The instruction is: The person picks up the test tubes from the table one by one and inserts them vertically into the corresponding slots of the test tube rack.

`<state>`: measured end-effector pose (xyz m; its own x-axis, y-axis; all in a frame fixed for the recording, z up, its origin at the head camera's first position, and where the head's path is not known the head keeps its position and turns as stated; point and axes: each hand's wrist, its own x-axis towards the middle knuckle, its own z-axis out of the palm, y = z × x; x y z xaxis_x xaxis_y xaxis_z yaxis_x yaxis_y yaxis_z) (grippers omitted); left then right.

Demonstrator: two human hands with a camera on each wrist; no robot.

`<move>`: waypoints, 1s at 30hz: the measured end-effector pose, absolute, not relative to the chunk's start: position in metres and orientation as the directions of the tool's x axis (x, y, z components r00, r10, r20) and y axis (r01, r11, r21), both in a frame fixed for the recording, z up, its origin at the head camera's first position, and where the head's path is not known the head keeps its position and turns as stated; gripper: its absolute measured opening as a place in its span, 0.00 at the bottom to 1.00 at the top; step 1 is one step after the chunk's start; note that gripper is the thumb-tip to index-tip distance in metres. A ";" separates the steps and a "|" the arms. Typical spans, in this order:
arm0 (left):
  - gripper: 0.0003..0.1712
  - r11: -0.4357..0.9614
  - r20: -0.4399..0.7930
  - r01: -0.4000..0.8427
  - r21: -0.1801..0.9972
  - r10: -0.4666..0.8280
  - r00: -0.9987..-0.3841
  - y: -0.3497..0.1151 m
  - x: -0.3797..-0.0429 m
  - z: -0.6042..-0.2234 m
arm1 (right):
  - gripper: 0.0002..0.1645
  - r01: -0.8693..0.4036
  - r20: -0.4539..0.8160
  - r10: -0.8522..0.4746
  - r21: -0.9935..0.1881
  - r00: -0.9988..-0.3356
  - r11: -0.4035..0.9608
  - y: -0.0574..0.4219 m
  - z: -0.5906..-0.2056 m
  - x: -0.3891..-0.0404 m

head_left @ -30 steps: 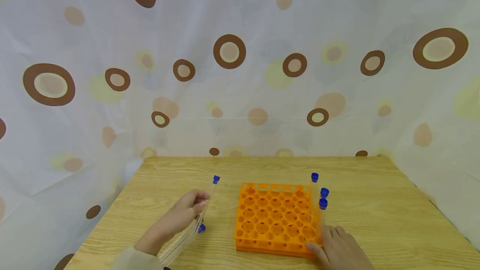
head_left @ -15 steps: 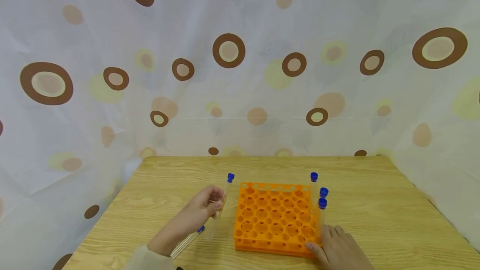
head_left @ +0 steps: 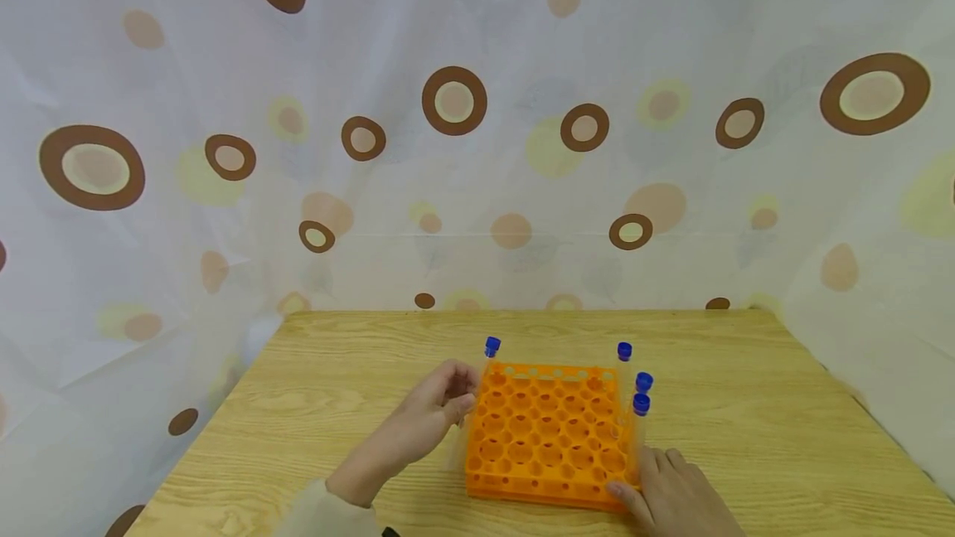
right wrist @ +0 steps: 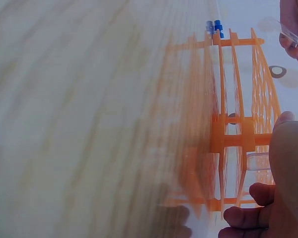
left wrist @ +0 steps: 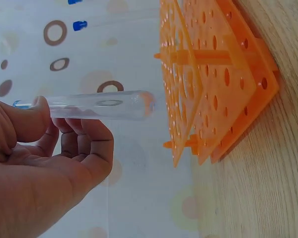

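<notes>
My left hand (head_left: 427,414) pinches a clear test tube (left wrist: 104,105) with a blue cap between thumb and fingers. The tube is nearly upright at the left edge of the orange test tube rack (head_left: 550,439); in the left wrist view its rounded bottom is just above the rack's top plate, apart from it. My right hand (head_left: 682,491) holds the rack's front right corner, thumb at the front and fingers along the side. Three blue-capped tubes (head_left: 641,405) stand along the rack's right side, their lower parts partly hidden by rack and hand.
Wood-grain table (head_left: 783,437) lies under the rack. Blue caps (right wrist: 217,29) of other tubes show low beyond the rack in the right wrist view; the left arm hides them in the head view. A spotted curtain (head_left: 477,189) hangs behind the table.
My left hand has lifted the test tube away from the others lying on the table and carried it right to the rack's left edge. The right hand and rack have stayed put.
</notes>
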<state>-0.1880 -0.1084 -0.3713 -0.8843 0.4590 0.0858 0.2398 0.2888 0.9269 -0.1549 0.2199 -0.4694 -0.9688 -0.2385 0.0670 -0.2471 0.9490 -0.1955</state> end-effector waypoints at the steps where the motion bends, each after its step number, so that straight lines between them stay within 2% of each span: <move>1: 0.07 0.285 0.089 0.243 0.927 0.462 -0.882 -0.106 -0.188 -0.371 | 0.33 -0.246 0.064 -0.238 -0.196 -0.969 0.949 0.220 -0.469 -0.155; 15: 0.10 0.150 0.139 0.246 0.958 0.507 -0.851 -0.065 -0.187 -0.372 | 0.32 -0.230 0.043 -0.226 -0.210 -0.973 0.950 0.218 -0.468 -0.156; 30: 0.10 0.036 0.190 0.249 0.968 0.543 -0.818 -0.026 -0.184 -0.377 | 0.39 -0.206 0.002 -0.211 -0.218 -0.978 0.954 0.219 -0.468 -0.157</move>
<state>-0.1845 -0.0264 -0.3774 -0.8182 0.5426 0.1903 0.2489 0.0359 0.9679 -0.1575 0.2190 -0.4682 -0.9775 -0.2107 0.0016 -0.2060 0.9539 -0.2181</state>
